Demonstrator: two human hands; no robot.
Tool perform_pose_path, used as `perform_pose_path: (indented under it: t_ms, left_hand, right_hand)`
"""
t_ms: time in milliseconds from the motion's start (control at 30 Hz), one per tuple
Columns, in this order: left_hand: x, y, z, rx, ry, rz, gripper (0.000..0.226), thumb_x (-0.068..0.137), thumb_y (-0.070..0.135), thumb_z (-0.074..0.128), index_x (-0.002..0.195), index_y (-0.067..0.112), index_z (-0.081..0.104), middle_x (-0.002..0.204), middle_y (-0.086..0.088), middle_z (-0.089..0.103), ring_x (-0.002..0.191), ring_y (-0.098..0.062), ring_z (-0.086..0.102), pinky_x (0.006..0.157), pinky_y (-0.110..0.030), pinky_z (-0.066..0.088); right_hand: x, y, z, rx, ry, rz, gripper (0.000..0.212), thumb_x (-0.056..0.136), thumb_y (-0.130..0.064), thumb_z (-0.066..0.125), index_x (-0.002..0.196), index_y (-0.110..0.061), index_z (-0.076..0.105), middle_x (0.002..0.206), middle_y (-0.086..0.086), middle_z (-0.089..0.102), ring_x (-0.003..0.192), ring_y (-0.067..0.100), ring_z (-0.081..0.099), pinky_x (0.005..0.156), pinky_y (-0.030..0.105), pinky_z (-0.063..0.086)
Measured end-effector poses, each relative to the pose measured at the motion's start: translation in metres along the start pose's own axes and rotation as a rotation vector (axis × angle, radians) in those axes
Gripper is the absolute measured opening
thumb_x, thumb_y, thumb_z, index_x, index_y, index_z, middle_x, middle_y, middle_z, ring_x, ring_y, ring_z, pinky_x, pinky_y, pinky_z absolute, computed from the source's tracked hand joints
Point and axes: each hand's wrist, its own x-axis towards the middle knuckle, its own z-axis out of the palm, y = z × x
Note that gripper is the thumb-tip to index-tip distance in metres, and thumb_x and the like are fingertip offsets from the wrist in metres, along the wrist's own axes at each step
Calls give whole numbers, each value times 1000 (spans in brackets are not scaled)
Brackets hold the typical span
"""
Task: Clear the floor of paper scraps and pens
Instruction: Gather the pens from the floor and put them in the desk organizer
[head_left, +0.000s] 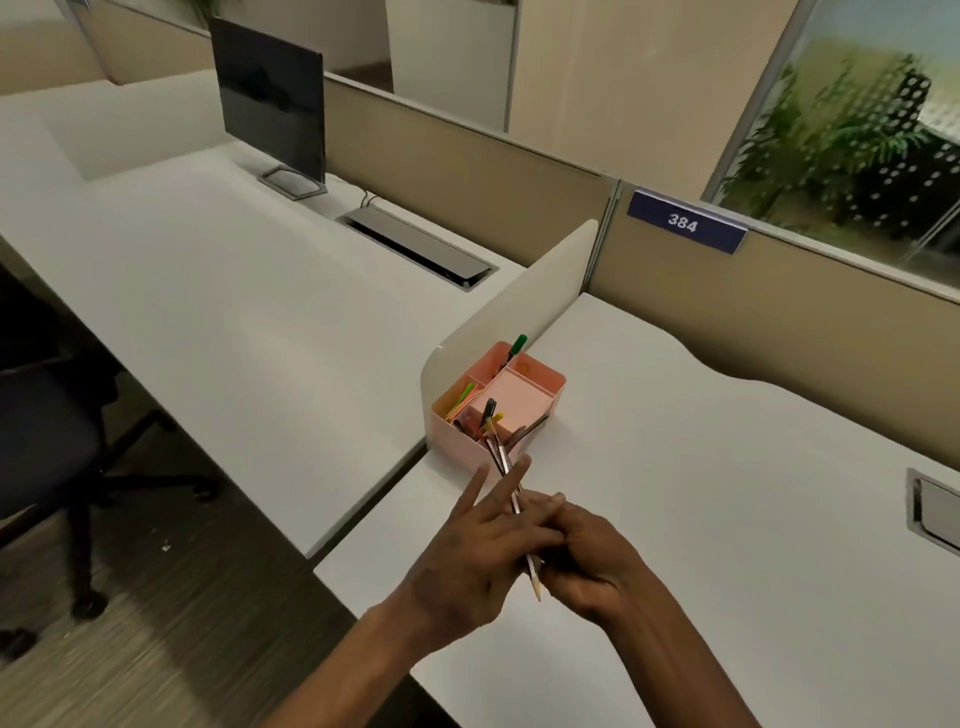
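Observation:
A pink desk organiser stands on the white desk against a low divider. It holds several pens, coloured markers and pink paper. My left hand and my right hand meet just in front of it, over the desk. Between them runs a bundle of pencils, tips pointing into the organiser's near compartment, one pale end sticking out toward me. My left fingers are spread along the bundle; my right fingers are curled around it. A tiny white paper scrap lies on the floor at left.
A monitor stands at the back of the left desk, with a cable hatch beside it. A black office chair stands on the striped floor at left. Beige partitions carry a sign reading 384. Another hatch sits at the right edge.

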Motion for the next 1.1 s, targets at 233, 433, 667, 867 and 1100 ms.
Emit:
perform_pose_path:
  t_ms: [233,433,667,867,1100]
  left_hand:
    - [19,-24,1,-205,249,-359,62,90,36,72,147,34,46,165,12,30,155,-14,22,121,-34,29]
    - [30,-49,14,-503,298,-1086,56,89,29,76,141,23,54,135,-4,65,117,-18,66,90,-27,55]
    - [48,-58,29,-515,287,-1161,64,91,30,74,148,24,47,140,-4,62,123,-21,64,92,-35,58]
    - [54,-65,35,-379,382,-1101,66,86,30,79,145,23,50,139,-4,60,121,-24,64,95,-43,57]
    - [62,-71,38,-357,387,-1059,66,86,26,80,145,21,52,134,-1,65,113,-18,68,95,-38,56]
  right_hand:
    - [18,-60,2,-535,194,-101,18,95,-6,64,107,1,75,86,15,75,62,16,64,55,28,53]
    - [20,-126,20,-1557,294,-287,17,96,-15,62,89,-16,78,67,-3,75,45,1,59,44,14,43]
    - [47,-152,74,-2365,323,-323,19,93,-18,61,106,-12,74,84,5,66,80,24,62,61,26,43]
    - [77,-130,98,-2614,265,-314,24,90,-16,69,112,-9,68,66,-2,41,55,11,43,50,24,36]
    - [112,-113,100,-2725,167,-306,24,89,-21,72,111,-11,70,65,-2,48,58,10,49,43,23,27]
